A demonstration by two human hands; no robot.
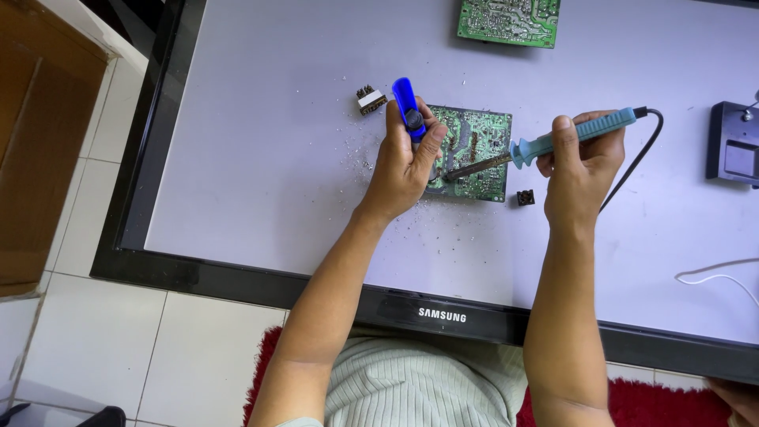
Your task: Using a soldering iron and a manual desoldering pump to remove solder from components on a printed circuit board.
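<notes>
Left hand (402, 162) grips a blue desoldering pump (409, 109) over the circuit board (474, 154); right hand (581, 162) clasps the soldering iron (545, 144), tip on it.

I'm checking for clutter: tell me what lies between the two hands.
In the head view, the green circuit board lies between the left hand and right hand, with the soldering iron reaching over it.

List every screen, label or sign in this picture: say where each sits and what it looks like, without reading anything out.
Flat-panel screen: lies face up as the work surface under both hands, large pale rectangle with a black frame.
Maker's mark: middle of the near frame edge, small pale lettering on black.
Dark device: right edge, black box with a small grey panel; whether that is a display cannot be told.
</notes>
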